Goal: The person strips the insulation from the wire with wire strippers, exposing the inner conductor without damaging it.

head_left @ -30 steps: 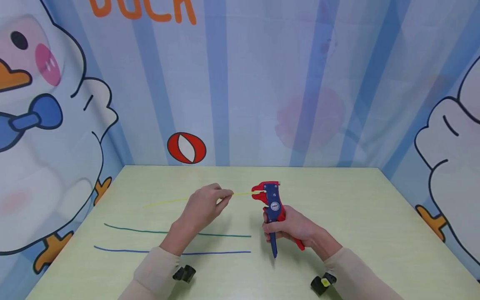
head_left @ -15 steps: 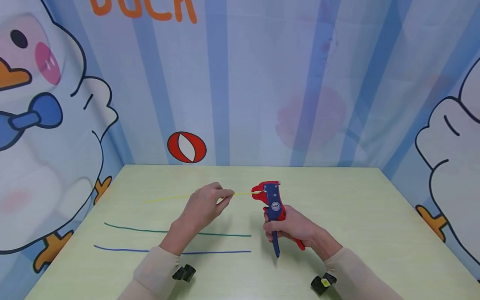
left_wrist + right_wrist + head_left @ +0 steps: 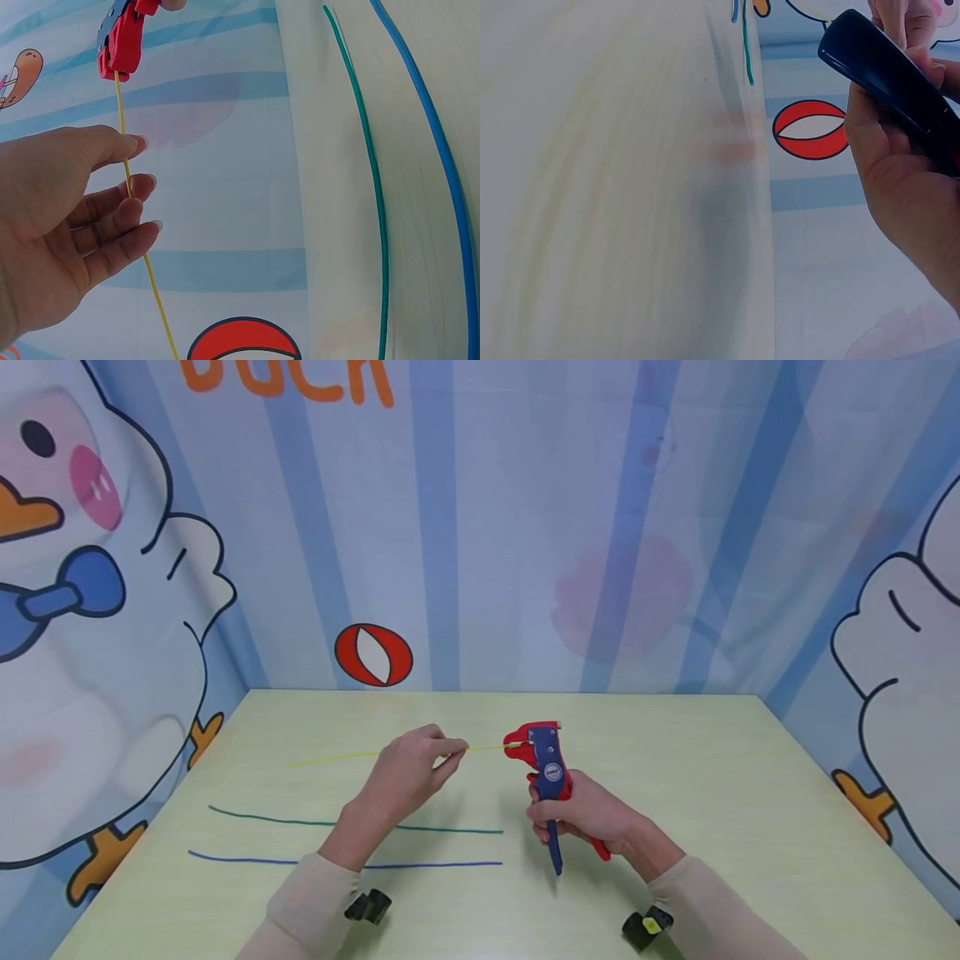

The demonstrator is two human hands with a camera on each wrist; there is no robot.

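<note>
My left hand (image 3: pixel 411 770) pinches a thin yellow wire (image 3: pixel 486 747) between thumb and fingertips, and the wire's tail runs out to the left. In the left wrist view the yellow wire (image 3: pixel 156 289) passes across the curled fingers. My right hand (image 3: pixel 588 810) grips a red and blue wire stripper (image 3: pixel 546 752) upright, fingers round its handles. The yellow wire's right end sits in the stripper's red jaws, which are closed together. In the right wrist view a dark blue handle (image 3: pixel 885 67) covers part of the right hand (image 3: pixel 907 180).
A green wire (image 3: pixel 450 831) and a blue wire (image 3: pixel 442 865) lie side by side on the pale table (image 3: pixel 720 793), partly hidden under the left forearm. A printed curtain (image 3: pixel 495 527) stands behind the table. Black wrist cameras sit near both sleeves.
The stripper's red jaws have come together on the yellow wire, and its blue handle has swung slightly right. The left hand has hardly moved.
</note>
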